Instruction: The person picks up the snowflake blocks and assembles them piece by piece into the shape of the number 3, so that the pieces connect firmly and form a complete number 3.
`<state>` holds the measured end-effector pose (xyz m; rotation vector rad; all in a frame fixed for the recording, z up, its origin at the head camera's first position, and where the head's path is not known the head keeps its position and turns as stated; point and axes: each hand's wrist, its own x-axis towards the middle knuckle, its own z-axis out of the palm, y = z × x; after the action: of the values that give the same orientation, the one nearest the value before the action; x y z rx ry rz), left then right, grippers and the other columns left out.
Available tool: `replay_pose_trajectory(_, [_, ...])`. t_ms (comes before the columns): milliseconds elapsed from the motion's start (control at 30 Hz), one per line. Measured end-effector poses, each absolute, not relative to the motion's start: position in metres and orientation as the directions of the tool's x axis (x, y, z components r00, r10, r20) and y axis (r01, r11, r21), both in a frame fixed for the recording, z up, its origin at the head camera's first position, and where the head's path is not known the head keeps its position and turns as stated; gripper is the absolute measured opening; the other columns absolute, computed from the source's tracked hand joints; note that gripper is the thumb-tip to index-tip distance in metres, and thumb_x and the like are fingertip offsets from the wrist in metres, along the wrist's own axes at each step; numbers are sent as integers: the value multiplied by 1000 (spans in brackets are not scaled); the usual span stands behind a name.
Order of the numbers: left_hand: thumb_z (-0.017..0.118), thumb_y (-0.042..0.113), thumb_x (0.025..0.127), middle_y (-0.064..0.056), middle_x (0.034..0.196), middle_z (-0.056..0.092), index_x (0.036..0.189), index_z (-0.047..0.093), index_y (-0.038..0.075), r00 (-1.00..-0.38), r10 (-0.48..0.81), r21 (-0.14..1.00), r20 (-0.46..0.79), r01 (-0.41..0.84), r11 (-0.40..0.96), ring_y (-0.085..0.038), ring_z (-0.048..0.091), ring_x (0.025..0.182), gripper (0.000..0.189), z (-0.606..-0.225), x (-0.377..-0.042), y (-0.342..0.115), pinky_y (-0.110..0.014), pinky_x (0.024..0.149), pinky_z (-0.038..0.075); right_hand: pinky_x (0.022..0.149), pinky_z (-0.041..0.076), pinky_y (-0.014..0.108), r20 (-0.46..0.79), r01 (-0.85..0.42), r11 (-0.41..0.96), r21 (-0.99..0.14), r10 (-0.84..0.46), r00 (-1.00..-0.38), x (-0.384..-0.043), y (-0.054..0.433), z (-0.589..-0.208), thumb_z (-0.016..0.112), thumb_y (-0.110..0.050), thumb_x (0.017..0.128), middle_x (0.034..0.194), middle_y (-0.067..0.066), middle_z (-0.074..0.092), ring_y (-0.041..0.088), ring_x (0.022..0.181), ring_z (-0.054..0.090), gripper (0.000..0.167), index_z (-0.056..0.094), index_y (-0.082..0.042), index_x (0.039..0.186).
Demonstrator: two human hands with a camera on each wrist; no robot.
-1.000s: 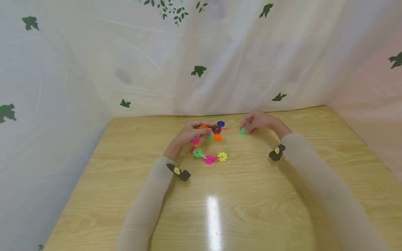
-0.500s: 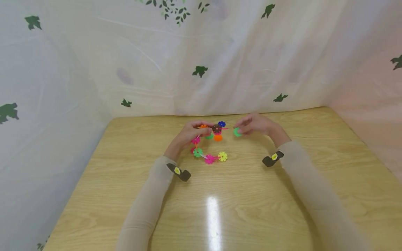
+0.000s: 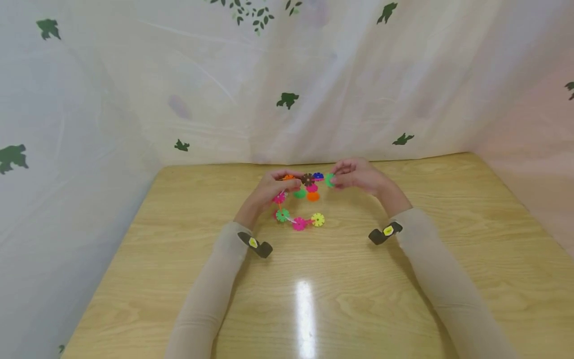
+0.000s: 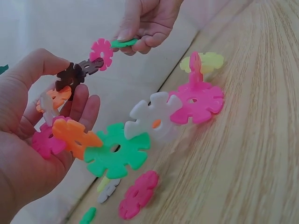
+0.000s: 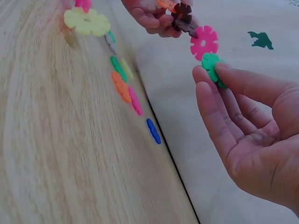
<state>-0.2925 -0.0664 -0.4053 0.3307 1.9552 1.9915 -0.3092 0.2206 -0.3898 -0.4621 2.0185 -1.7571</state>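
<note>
My left hand [image 3: 270, 189] grips a curved chain of interlocking notched flower discs, its thumb and fingers around a dark brown disc [image 4: 70, 77]. From that hand the chain bends back over the table through orange, a green disc [image 4: 112, 161], white and pink, to a pale yellow disc [image 5: 86, 22] at one end. At the other end, a pink disc [image 5: 211, 39] sticks out past the brown ones. My right hand [image 3: 358, 174] pinches a small green disc [image 5: 209, 65] between thumb and fingers, its edge right at that pink disc's rim.
Loose discs lie along the far part of the wooden table [image 3: 350, 279], among them a blue disc [image 5: 153, 131], an orange disc [image 5: 119, 86] and a pink disc [image 4: 138, 194]. A pale leaf-print curtain [image 3: 224, 119] hangs directly behind the table's far edge.
My right hand has moved left, bringing the green disc from the right over to the chain's pink end disc. The left hand has stayed nearly in place, holding the chain.
</note>
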Motion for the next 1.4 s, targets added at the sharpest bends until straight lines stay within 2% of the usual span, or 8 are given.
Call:
replay_pose_trajectory(200, [67,1,95,4,94,73,122,67,-5,-926,373,997,-62,-77,-27,-36,70,109,28,-403,-293,-66,-28,91,61,89,63,40,-91,56,86,-995,-493,-865,-306,216,-385,67,4,94,90,3,73,23,89,75,12,63,-3,102])
replay_pose_trajectory(400, [65,-1,96,4,94,73,125,65,-9,-925,376,996,-48,-72,-49,-27,73,101,30,-402,-294,-66,-32,93,61,93,61,43,-110,85,75,-994,-463,-880,-303,211,-383,66,4,95,90,4,72,25,91,76,13,59,0,106])
replay_pose_trajectory(600, [65,-2,96,3,94,73,124,65,-9,-928,371,996,-48,-73,-53,-33,72,105,29,-403,-294,-66,-37,97,60,97,59,46,-120,86,94,-992,-464,-878,-303,211,-383,66,0,96,90,4,72,25,92,76,14,58,0,107])
replay_pose_trajectory(967, [65,-1,96,2,96,72,125,64,-10,-922,385,997,-40,-61,-41,-35,71,109,30,-402,-294,-65,-41,101,58,91,62,44,-102,76,73,-994,-485,-869,-305,213,-384,65,3,96,88,4,73,22,88,76,11,60,-2,103])
replay_pose_trajectory(1267, [64,-2,96,4,96,72,125,63,-11,-923,384,998,-28,-46,-39,-47,64,118,30,-403,-294,-65,-34,96,60,82,64,34,-102,79,69,-994,-486,-868,-306,213,-385,64,4,96,88,3,72,19,84,75,10,59,-2,103])
replay_pose_trajectory(1400, [64,-2,96,4,97,72,125,63,-12,-925,380,998,-25,-44,-42,-49,62,119,31,-403,-293,-66,-35,96,60,85,64,37,-98,78,62,-995,-485,-869,-305,213,-384,64,4,96,89,3,72,20,85,75,10,60,-3,103])
